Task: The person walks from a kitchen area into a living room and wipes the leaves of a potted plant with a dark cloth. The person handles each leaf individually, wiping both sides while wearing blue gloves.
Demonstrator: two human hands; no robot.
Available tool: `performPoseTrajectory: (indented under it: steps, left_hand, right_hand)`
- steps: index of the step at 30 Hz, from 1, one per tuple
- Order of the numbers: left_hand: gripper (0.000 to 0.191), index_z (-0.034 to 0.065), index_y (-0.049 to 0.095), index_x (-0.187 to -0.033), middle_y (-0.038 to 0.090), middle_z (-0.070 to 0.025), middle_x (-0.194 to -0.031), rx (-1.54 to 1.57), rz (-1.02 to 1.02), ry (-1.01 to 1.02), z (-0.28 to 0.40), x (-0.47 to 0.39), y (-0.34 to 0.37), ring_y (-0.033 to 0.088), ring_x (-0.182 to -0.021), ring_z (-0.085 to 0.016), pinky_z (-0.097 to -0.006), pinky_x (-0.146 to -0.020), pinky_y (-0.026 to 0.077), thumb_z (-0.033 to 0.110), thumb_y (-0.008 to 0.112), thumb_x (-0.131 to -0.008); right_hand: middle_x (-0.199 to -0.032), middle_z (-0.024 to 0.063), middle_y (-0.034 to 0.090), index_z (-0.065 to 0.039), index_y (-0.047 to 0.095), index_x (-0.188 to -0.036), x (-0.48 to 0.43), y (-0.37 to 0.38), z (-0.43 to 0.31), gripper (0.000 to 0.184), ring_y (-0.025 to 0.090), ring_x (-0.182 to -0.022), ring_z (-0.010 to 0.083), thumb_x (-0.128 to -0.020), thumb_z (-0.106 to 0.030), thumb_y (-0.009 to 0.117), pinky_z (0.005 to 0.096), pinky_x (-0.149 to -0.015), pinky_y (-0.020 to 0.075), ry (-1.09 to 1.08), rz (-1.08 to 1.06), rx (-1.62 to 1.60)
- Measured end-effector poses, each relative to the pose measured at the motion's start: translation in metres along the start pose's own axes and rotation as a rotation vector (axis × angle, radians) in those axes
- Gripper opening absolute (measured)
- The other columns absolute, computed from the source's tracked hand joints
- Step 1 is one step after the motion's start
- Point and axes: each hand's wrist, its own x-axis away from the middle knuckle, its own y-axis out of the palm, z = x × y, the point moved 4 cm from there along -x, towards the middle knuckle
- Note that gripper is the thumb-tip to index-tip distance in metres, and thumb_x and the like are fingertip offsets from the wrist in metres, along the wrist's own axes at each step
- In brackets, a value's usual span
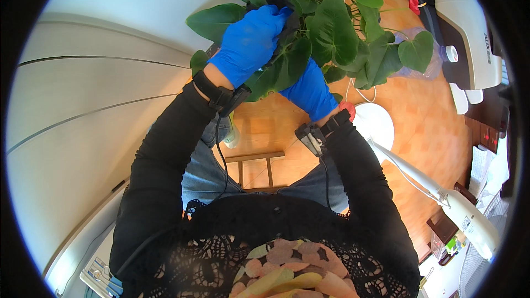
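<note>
A potted anthurium-like plant with broad green leaves (333, 29) fills the top of the head view. My left hand (252, 41), in a blue glove, grips a dark cloth (285, 25) among the leaves. Part of that cloth lies against a glossy leaf (290, 68) beside the glove. My right hand (311, 91), also gloved in blue, reaches under this same leaf. Its fingers are hidden behind the foliage, so their grip does not show. Both wrists carry black strapped devices with cables.
A white pedestal fan (418, 169) stands to the right on its round base (374, 126). Beyond the leaves lies a clear plastic bottle (426, 66). A pale panelled surface (91, 87) rises at left. Between my legs is a wooden frame (256, 157), with a bottle (232, 134) near it.
</note>
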Motion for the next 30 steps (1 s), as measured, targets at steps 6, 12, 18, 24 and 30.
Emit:
performPoseTrajectory:
  steps: [6,12,18,24,30]
  left_hand:
    - [0.027,0.0129,0.064,-0.106,0.062,-0.0125,-0.103,-0.170,-0.441,-0.057,0.004,0.012,0.012,0.064,-0.083,-0.034,-0.0423,-0.069,0.053,0.007,0.059,-0.080]
    - [0.024,0.0130,0.063,-0.104,0.062,-0.0130,-0.098,-0.177,-0.583,-0.059,-0.006,0.020,0.008,0.064,-0.083,-0.034,-0.0437,-0.068,0.053,0.011,0.059,-0.081]
    - [0.028,0.0148,0.063,-0.108,0.062,-0.0113,-0.100,-0.074,-0.189,-0.097,-0.008,0.004,0.008,0.063,-0.087,-0.035,-0.0432,-0.068,0.053,0.013,0.062,-0.080]
    - [0.025,0.0115,0.064,-0.104,0.062,-0.0131,-0.096,-0.033,-0.430,-0.019,-0.001,0.022,0.003,0.063,-0.082,-0.036,-0.0426,-0.068,0.053,0.011,0.064,-0.079]
    - [0.022,0.0091,0.064,-0.101,0.061,-0.0143,-0.095,0.099,-0.457,0.022,0.019,0.037,-0.012,0.063,-0.079,-0.036,-0.0426,-0.065,0.052,0.012,0.064,-0.079]
  right_hand:
    - [-0.132,0.0091,0.054,-0.007,0.047,-0.134,0.002,-0.004,0.017,0.042,0.053,-0.119,0.0238,-0.102,-0.034,0.043,0.0394,-0.103,0.0448,0.091,0.056,-0.392]
    - [-0.131,0.0096,0.055,-0.007,0.048,-0.134,0.002,-0.007,0.019,0.042,0.054,-0.117,0.0238,-0.100,-0.032,0.048,0.0388,-0.102,0.0448,0.172,0.095,-0.463]
    - [-0.125,0.0086,0.057,-0.006,0.048,-0.129,0.002,-0.008,0.000,0.041,0.056,-0.113,0.0230,-0.092,-0.018,0.059,0.0368,-0.099,0.0444,-0.024,0.065,-0.020]
    - [-0.137,0.0092,0.049,-0.009,0.036,-0.142,-0.002,-0.007,0.015,0.059,0.050,-0.123,0.0257,-0.099,-0.049,0.042,0.0404,-0.106,0.0401,0.373,0.176,-1.293]
    - [-0.138,0.0110,0.051,-0.008,0.047,-0.137,0.002,-0.013,-0.001,0.065,0.049,-0.123,0.0287,-0.095,-0.058,0.040,0.0429,-0.104,0.0399,0.353,0.256,-1.423]
